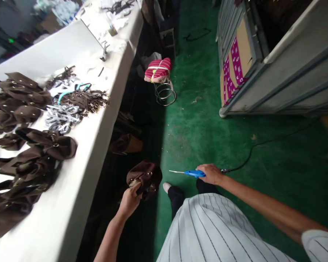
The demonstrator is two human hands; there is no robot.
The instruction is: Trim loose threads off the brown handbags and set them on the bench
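Observation:
My left hand (131, 201) is closed on the edge of a small dark brown bag (146, 177) with metal eyelets, held over the floor beside the table. In my right hand (211, 174) is a blue air blow gun (194, 173), its thin nozzle pointing left toward the bag without touching it. A black hose (248, 160) runs from the gun's back end across the floor to the right. Part of the gun's handle is hidden by my fingers.
On the white table (95, 134) at left lie piles of brown bags (30, 163), grey straps (61, 118) and brown cords (83, 100). A stool with a red striped cushion (157, 70) stands ahead on the green floor (191, 134). A metal-framed cart (276, 83) is at right.

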